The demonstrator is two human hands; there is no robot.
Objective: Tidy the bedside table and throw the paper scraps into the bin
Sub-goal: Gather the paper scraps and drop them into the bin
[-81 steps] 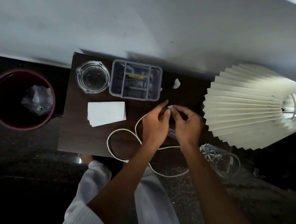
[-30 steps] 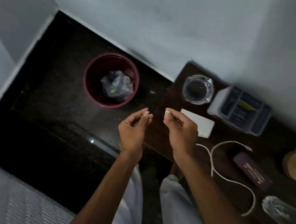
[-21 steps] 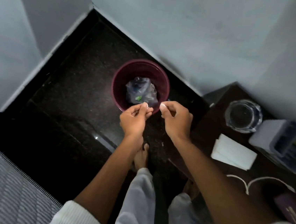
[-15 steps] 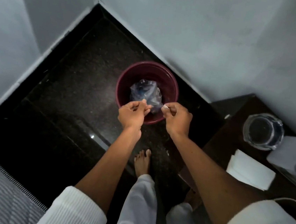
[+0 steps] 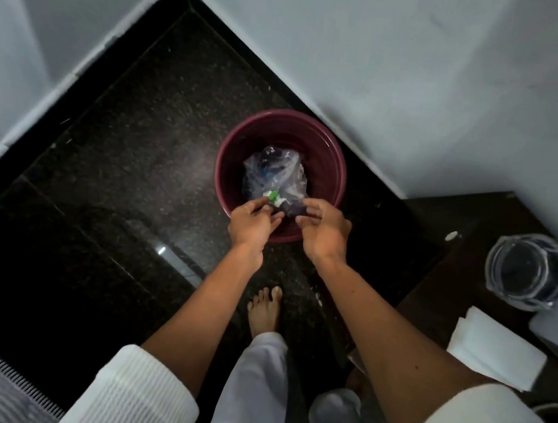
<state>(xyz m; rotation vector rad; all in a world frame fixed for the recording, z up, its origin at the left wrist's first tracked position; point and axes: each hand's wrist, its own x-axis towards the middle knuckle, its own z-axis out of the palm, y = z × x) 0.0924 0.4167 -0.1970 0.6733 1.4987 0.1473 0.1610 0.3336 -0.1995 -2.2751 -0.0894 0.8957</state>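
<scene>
Paper scraps are too small to make out at the fingertips, so I cannot tell whether the left hand (image 5: 256,221) and right hand (image 5: 325,231) pinch any or hold nothing. Both hands hover side by side, fingers bent inward and nearly touching, over the near rim of the maroon bin (image 5: 233,158) on the floor, presumably so anything released drops onto the clear plastic bag (image 5: 274,173) inside. One small white scrap (image 5: 452,235) lies on the dark worktop (image 5: 445,284) near the glass ashtray (image 5: 527,272), so another trip looks needed.
</scene>
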